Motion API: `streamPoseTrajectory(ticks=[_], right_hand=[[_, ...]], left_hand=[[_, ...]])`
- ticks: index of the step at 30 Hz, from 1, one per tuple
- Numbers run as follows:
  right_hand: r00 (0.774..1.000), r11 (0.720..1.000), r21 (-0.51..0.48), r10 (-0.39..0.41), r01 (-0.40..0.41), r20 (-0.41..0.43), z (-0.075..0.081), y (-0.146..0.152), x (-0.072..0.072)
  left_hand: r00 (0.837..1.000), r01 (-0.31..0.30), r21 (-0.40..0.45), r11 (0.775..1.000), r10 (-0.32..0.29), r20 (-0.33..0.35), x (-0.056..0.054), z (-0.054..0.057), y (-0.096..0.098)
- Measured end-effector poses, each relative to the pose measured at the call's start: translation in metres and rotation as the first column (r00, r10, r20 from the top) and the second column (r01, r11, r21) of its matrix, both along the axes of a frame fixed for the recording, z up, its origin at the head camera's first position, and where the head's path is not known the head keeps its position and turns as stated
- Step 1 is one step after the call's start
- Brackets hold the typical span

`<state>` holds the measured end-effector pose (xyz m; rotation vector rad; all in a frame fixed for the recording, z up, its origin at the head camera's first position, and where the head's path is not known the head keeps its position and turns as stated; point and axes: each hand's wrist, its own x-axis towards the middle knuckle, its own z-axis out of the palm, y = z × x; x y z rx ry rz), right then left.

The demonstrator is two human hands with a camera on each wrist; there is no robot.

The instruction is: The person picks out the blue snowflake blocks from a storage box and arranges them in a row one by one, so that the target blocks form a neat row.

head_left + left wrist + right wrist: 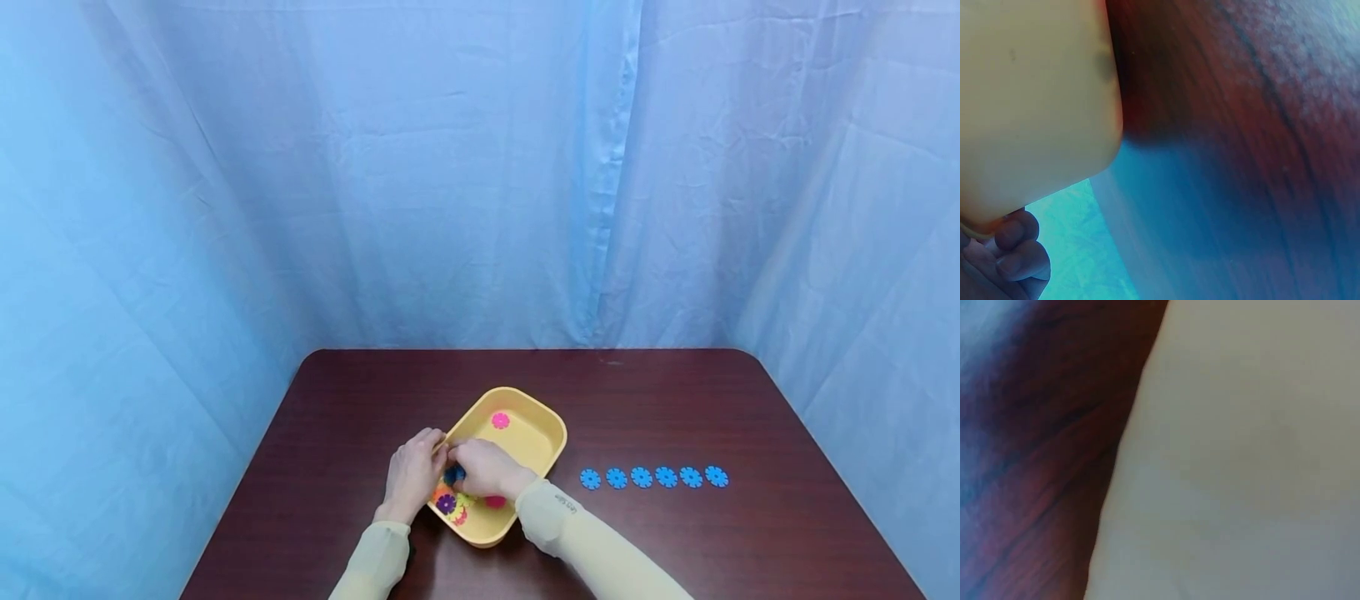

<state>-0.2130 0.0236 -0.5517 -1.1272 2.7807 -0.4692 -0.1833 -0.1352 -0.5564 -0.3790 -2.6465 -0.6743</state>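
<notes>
A yellow plastic bin (547, 421) stands tilted sideways on the table, with flower-shaped plastic discs inside. My left hand (412, 471) grips its left rim; in the left wrist view, curled fingers (1022, 250) show at the bin's edge. My right hand (483, 467) reaches down into the bin, its fingertips among the discs at the near left end. Dark blue discs (454, 475) show right by those fingers; I cannot tell whether they pinch one. Close by lie a purple disc (446, 503) and yellow, orange and pink ones. A pink disc (500, 421) lies apart at the far end.
Several blue flower discs (641, 477) lie in a straight row on the dark wooden table (645, 400), right of the bin. Light blue curtains (450, 183) hang around the table. In the right wrist view, a pale surface (1241, 456) covers most of the picture.
</notes>
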Motion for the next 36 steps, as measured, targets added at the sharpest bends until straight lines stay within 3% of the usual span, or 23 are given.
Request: streamPoseTrajectory(ticks=[5, 13, 36], right_hand=[[1.0, 1.0, -0.026, -0.001, 0.001, -0.003, 0.005, 0.01, -0.003], [0.995, 0.996, -0.061, -0.065, 0.07, 0.081, 0.015, 0.027, -0.007], [0.997, 0.981, -0.178, -0.071, 0.073, 0.019, 0.048, 0.075, -0.011]], left_hand=[[1.0, -0.012, -0.01, 1.0, 0.012, 0.017, -0.001, 0.0, 0.001], [0.999, -0.021, -0.006, 1.0, 0.021, 0.035, 0.0, 0.0, 0.001], [1.0, -0.013, 0.002, 1.0, 0.013, -0.008, -0.001, -0.003, 0.001]])
